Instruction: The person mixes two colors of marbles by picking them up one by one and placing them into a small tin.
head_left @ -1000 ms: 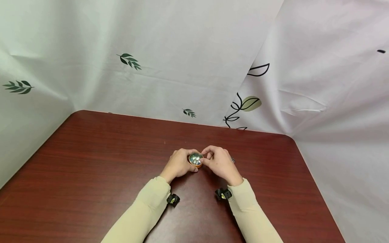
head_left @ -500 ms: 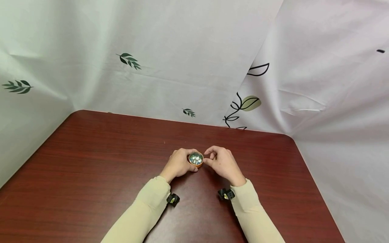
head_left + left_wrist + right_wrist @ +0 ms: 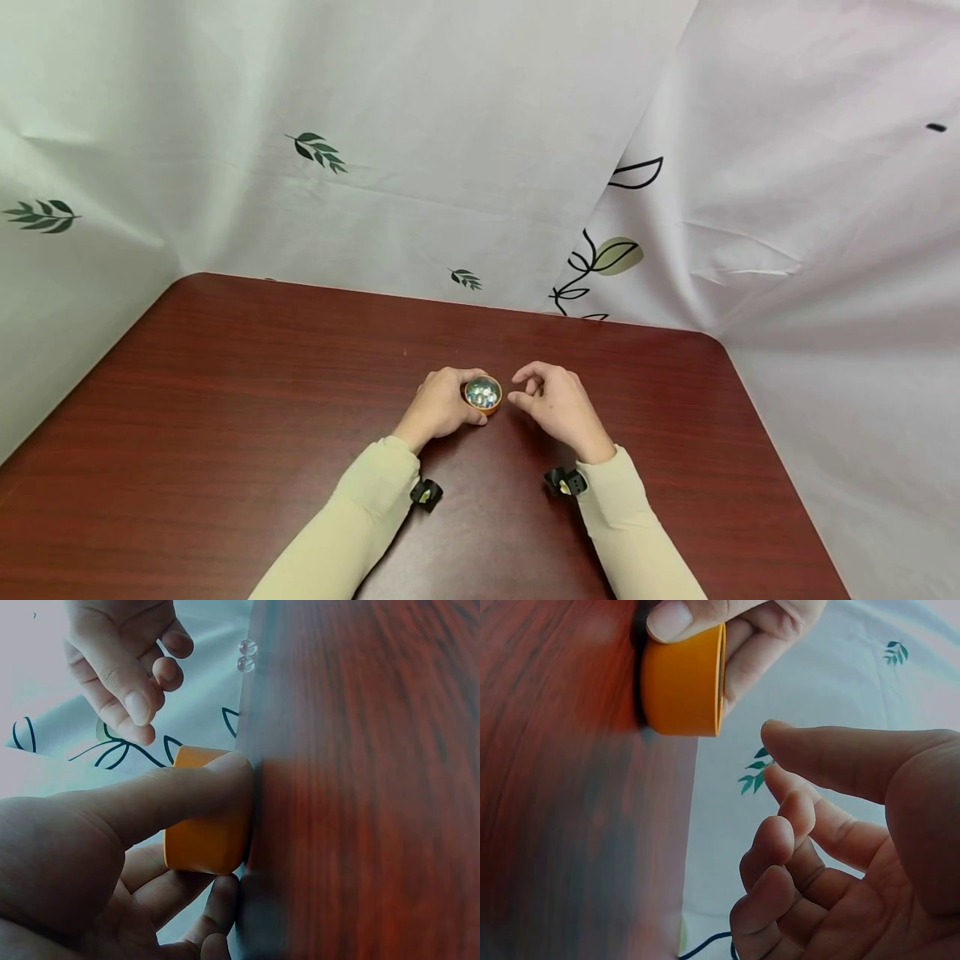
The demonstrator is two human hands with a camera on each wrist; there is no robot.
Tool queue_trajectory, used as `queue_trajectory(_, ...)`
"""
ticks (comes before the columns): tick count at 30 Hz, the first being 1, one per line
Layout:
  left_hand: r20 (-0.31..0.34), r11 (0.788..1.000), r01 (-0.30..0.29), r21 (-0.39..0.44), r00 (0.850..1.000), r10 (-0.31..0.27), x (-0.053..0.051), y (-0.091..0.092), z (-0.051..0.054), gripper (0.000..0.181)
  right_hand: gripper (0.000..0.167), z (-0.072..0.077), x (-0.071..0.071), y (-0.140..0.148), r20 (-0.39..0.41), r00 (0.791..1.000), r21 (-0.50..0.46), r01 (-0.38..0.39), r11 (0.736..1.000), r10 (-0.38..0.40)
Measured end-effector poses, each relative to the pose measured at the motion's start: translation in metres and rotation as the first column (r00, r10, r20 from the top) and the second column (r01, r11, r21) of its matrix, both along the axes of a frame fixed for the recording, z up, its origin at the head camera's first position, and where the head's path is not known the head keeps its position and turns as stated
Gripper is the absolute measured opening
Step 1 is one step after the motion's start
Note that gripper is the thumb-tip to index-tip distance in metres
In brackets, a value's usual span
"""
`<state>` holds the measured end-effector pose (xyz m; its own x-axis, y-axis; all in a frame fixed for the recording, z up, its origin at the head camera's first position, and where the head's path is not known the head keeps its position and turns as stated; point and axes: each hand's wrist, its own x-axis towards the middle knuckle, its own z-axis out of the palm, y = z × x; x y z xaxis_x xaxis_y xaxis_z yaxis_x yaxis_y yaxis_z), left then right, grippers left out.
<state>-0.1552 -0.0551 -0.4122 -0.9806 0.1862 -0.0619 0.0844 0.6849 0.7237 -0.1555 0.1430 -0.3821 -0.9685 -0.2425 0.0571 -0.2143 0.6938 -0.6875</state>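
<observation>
My left hand [image 3: 442,404] grips a small round orange cup [image 3: 206,840] that stands on the table, thumb on one side and fingers on the other. From above, shiny clear pieces like glass marbles [image 3: 483,392] show inside it. Just right of the cup is my right hand [image 3: 558,408], fingers loosely bent and apart from it. Nothing sits between the right thumb and fingertips in the right wrist view. Two clear glass marbles [image 3: 247,656] lie on the table beyond the cup in the left wrist view; they cannot be made out in the head view.
The reddish-brown wooden table [image 3: 262,400] has rounded far corners. White cloth [image 3: 420,150] with leaf prints hangs behind it and along both sides. Each wrist carries a black strap-on camera, such as the left one [image 3: 427,494].
My right hand has drawn back from the cup's rim to the right, its thumb and forefinger parting slightly. The left hand and the cup have stayed in place.
</observation>
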Motion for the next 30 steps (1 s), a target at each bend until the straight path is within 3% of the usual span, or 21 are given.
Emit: queue_trajectory(30, 0.039, 1.000, -0.019, 0.017, 0.999, 0.018, 0.001, 0.001, 0.002, 0.058, 0.018, 0.000, 0.002, 0.028, -0.027, 0.998, 0.026, 0.059, 0.998, -0.059)
